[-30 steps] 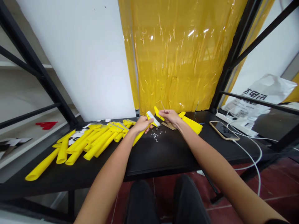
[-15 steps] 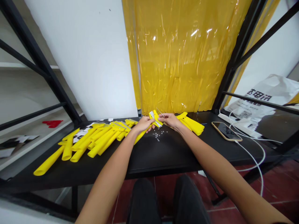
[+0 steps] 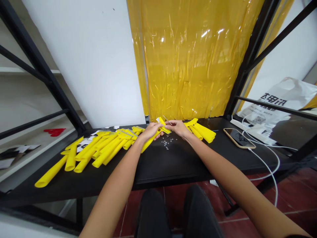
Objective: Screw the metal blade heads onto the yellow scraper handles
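Observation:
My left hand (image 3: 151, 131) is closed around a yellow scraper (image 3: 148, 144) with a hollow plastic handle. Its wide head (image 3: 163, 125) points up towards my right hand, and a pale strip shows along one edge. Close beside that head, my right hand (image 3: 178, 127) pinches a thin metal rod (image 3: 167, 120), which slants up to the left; its exact kind is too small to tell. Small screws and nuts (image 3: 166, 143) lie scattered on the black table just below my hands. Fingers hide part of the scraper's head.
Several yellow scrapers (image 3: 109, 150) are heaped on the left of the black table (image 3: 170, 168). More yellow scrapers (image 3: 204, 131) lie to the right of my hands. Farther right are a phone (image 3: 239, 138), a white cable (image 3: 268, 172) and a plastic bag (image 3: 277, 102).
The scraper's head has turned in my left hand, so less of its pale strip shows. The metal rod has shifted slightly left with my right hand.

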A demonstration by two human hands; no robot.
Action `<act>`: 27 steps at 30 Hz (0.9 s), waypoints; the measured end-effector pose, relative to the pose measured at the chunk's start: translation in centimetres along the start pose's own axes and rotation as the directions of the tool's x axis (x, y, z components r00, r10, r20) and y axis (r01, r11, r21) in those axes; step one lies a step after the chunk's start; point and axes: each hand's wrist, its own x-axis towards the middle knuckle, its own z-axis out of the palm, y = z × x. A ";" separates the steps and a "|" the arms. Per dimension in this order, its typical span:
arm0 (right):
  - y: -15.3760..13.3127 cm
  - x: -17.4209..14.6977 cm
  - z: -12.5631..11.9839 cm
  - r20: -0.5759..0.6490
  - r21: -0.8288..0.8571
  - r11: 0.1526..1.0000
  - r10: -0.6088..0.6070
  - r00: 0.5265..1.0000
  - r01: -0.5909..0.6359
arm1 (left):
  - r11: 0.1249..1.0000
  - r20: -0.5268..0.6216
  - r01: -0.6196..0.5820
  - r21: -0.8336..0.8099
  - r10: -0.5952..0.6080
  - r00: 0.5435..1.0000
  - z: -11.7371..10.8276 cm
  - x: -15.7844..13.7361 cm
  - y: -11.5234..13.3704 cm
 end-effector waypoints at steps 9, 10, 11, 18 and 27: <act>0.4 0.1 0.2 -0.085 0.005 1.000 -0.015 0.996 0.016 | 0.999 -0.028 -0.016 -0.037 0.015 0.999 -0.1 0.5 -0.4; 0.4 0.1 0.2 -0.085 0.000 1.000 -0.018 0.996 0.018 | 1.000 -0.045 -0.013 -0.012 0.012 0.999 -0.1 0.4 -0.3; 0.4 0.1 0.2 -0.082 -0.001 1.000 -0.018 0.996 0.018 | 1.000 -0.055 -0.009 0.010 0.009 0.998 -0.1 0.4 -0.3; 0.5 0.2 0.0 -0.086 0.062 0.998 0.008 0.996 -0.002 | 1.000 -0.070 -0.005 0.023 0.006 0.998 -0.1 0.3 -0.3; -0.2 0.0 -0.1 -0.094 0.073 0.997 0.013 0.995 -0.006 | 0.987 -0.088 -0.017 0.157 0.031 0.996 -0.6 0.6 -0.9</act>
